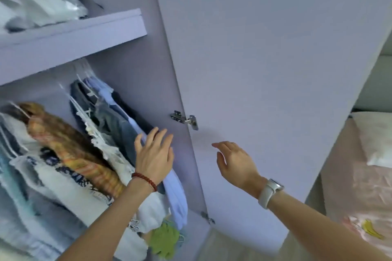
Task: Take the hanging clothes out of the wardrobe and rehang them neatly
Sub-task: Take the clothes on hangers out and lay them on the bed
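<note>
Hanging clothes point(101, 133) packed tight, open door point(275, 70) bounding right, shelf point(72, 34) overhead

Soft, even daylight; blurred, warped edges.

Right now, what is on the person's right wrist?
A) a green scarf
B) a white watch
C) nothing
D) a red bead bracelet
B: a white watch wraps the wrist of the right hand by the open door; the red bead bracelet is on the left hand.
</note>
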The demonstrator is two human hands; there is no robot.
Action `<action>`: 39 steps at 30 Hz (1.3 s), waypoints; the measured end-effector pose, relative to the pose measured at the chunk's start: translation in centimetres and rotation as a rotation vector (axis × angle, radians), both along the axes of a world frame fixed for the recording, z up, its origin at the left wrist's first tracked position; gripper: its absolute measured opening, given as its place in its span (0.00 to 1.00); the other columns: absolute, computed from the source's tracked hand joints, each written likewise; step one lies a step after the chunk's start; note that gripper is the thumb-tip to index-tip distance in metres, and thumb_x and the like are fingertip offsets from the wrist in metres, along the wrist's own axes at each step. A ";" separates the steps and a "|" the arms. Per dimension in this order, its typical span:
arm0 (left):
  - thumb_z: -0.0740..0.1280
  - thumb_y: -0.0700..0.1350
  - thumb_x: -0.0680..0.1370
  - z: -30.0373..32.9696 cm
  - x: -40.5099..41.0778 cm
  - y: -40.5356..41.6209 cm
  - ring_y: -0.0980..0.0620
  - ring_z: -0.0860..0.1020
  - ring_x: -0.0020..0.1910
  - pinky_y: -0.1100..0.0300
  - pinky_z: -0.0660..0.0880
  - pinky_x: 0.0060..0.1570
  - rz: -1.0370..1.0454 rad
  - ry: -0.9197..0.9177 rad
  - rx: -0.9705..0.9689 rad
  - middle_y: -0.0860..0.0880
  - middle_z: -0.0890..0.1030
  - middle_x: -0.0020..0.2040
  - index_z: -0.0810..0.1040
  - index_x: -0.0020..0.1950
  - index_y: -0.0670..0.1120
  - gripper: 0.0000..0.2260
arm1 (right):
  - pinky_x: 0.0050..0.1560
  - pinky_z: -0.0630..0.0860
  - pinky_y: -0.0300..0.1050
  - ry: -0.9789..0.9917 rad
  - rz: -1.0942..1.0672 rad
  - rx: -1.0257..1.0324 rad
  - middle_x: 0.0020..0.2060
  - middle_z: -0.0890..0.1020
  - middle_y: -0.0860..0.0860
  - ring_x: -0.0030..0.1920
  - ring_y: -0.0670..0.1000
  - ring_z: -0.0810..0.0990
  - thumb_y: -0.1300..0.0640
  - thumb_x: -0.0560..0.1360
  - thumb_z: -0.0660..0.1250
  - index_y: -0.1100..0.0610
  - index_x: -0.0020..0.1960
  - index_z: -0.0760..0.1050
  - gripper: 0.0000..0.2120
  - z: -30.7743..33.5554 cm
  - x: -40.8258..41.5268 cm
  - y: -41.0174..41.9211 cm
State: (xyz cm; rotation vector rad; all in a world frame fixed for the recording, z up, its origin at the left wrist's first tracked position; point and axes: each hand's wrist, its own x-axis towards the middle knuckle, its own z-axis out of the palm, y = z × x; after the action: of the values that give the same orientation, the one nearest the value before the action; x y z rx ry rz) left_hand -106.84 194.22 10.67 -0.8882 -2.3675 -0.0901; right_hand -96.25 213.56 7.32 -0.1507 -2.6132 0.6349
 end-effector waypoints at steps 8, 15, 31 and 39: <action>0.70 0.43 0.73 2.9 -8.4 -5.7 0.40 0.71 0.65 0.32 0.58 0.62 0.306 -0.025 0.003 0.43 0.75 0.64 0.77 0.62 0.42 0.18 | 0.55 0.71 0.47 -0.031 0.275 -0.154 0.57 0.78 0.55 0.57 0.57 0.75 0.58 0.79 0.54 0.58 0.61 0.73 0.14 4.4 -14.7 -6.3; 0.69 0.49 0.72 2.6 -11.7 -6.2 0.43 0.73 0.64 0.31 0.62 0.60 0.393 -0.001 -0.148 0.47 0.77 0.63 0.77 0.62 0.47 0.19 | 0.59 0.66 0.44 -0.132 0.379 -0.251 0.64 0.73 0.56 0.62 0.56 0.72 0.53 0.79 0.56 0.60 0.65 0.70 0.18 5.9 -22.7 -9.4; 0.70 0.49 0.71 1.4 -11.8 -9.0 0.46 0.73 0.64 0.39 0.68 0.61 0.471 -0.027 -0.144 0.48 0.77 0.62 0.78 0.61 0.49 0.19 | 0.46 0.71 0.52 -0.049 0.261 -0.102 0.49 0.79 0.64 0.50 0.65 0.77 0.56 0.81 0.49 0.66 0.53 0.68 0.15 9.1 -30.5 -12.0; 0.60 0.48 0.77 1.7 -12.2 -6.5 0.46 0.62 0.72 0.47 0.47 0.72 0.575 -0.194 0.056 0.46 0.72 0.67 0.75 0.64 0.47 0.16 | 0.39 0.68 0.50 0.052 0.246 -0.106 0.38 0.79 0.61 0.40 0.64 0.77 0.54 0.81 0.50 0.64 0.51 0.68 0.15 6.2 -23.8 -7.3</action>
State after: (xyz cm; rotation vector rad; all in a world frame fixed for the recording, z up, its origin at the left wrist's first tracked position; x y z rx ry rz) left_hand -119.05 187.72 12.37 -0.1532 -2.6926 -0.0107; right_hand -120.01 206.24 13.51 0.1557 -2.5695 0.8499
